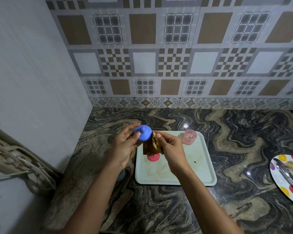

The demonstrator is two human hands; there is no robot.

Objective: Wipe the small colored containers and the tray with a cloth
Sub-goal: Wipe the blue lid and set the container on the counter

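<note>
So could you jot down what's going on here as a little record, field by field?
left hand: holds the blue container above the tray's far left corner
right hand: pinches the brown cloth right beside it
tray: white, stained, on the counter
on tray: pale pink container at far edge; pink round piece under the cloth
elsewhere: dotted plate, far right

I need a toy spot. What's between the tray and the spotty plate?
Only bare marbled countertop lies between tray and dotted plate, in the head view.
</note>
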